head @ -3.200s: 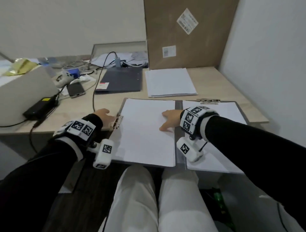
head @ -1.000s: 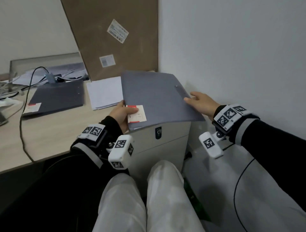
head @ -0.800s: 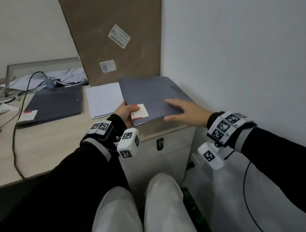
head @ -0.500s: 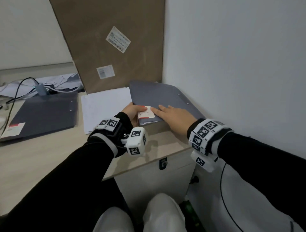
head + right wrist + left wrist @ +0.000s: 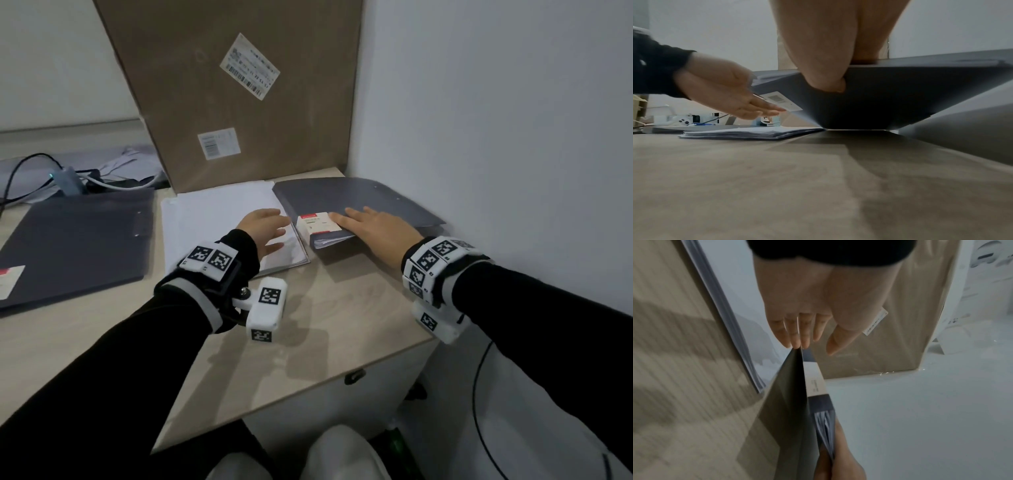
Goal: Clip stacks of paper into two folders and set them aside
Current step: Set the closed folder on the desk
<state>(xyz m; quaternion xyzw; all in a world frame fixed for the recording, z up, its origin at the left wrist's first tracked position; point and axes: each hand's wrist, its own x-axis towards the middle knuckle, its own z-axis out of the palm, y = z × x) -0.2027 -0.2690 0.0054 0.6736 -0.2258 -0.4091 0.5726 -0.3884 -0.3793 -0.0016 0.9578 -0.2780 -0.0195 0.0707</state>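
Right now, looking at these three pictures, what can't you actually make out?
- Papers inside the filled folder: closed cover hides them in the head view; only sheet edges show.
- Right hand fingertips: right wrist view shows only the palm's heel from below.
- Print on the box labels: too small in the head view.
- Second folder: cut off by the left edge; contents hidden.
- Left hand: whether it touches the folder, blurred.

Both arms reach forward in black sleeves. The right hand (image 5: 376,233) lies flat, palm down; the left hand (image 5: 263,229) hovers with fingers (image 5: 797,332) straight.
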